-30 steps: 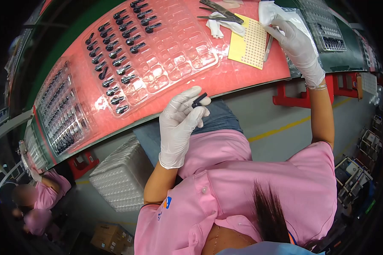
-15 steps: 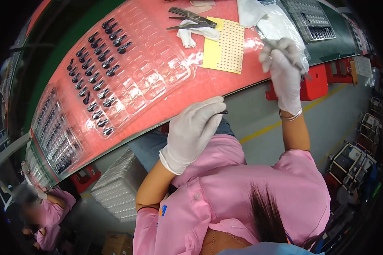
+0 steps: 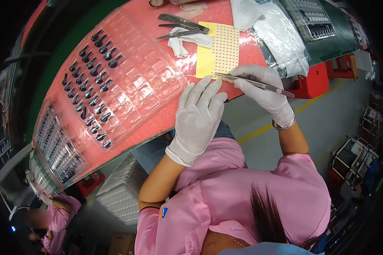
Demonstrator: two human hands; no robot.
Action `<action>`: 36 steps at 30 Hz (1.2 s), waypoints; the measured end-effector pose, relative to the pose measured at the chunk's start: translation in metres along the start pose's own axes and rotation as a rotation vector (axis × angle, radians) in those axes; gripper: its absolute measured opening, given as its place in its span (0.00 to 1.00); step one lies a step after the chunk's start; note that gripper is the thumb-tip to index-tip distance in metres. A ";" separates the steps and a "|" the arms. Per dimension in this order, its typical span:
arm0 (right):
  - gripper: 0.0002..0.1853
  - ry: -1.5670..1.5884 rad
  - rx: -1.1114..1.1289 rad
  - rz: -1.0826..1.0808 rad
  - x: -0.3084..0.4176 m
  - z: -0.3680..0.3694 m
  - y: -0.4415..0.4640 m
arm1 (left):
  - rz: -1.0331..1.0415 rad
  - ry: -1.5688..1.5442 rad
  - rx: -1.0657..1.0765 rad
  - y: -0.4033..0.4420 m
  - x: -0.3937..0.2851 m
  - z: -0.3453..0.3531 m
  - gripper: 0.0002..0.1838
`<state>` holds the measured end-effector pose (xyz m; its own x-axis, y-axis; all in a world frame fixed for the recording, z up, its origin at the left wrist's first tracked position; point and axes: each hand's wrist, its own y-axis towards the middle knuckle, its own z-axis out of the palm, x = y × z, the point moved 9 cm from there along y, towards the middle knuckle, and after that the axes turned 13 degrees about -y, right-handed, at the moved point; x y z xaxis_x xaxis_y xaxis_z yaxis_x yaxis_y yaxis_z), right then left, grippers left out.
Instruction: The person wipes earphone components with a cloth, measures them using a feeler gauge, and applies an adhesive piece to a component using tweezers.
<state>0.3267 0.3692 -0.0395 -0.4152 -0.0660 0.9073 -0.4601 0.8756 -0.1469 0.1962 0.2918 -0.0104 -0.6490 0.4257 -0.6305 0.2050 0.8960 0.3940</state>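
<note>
In my white-gloved right hand (image 3: 264, 87) is a pair of metal tweezers (image 3: 281, 91), their tips at the lower edge of a yellow sticker sheet (image 3: 205, 59) with rows of small dots. My left hand (image 3: 198, 117), also gloved, is closed on a small black part (image 3: 226, 101), whose end shows past the thumb. Its fingertips reach the sheet's bottom edge. To the left lies a clear plastic tray (image 3: 151, 80) with several black parts (image 3: 99, 78) in its left rows.
Scissors-like black tools (image 3: 183, 25) rest on a white cloth (image 3: 178, 44) behind the sheet. White plastic bags (image 3: 281, 38) and another tray (image 3: 312, 19) are at the back right. A second filled tray (image 3: 57, 140) sits far left. Another person's pink sleeve (image 3: 68, 208) shows at lower left.
My right hand has come down and left, bringing the tweezers to the sticker sheet. My left hand has moved toward the sheet, its fingers now at the edge.
</note>
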 end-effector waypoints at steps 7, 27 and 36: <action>0.09 -0.024 -0.029 -0.010 0.001 0.000 0.003 | -0.012 -0.017 -0.005 0.000 0.003 0.001 0.13; 0.10 0.119 -0.166 0.076 0.006 -0.009 -0.005 | -0.197 -0.642 -0.175 -0.022 0.012 -0.044 0.13; 0.13 0.492 -0.029 -0.390 0.102 0.111 -0.035 | -0.815 -1.504 -0.495 -0.112 0.053 -0.080 0.16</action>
<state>0.2131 0.2790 0.0143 0.1921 -0.1614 0.9680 -0.4807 0.8445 0.2362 0.0797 0.2039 -0.0343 0.7586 -0.0723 -0.6475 -0.1975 0.9215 -0.3344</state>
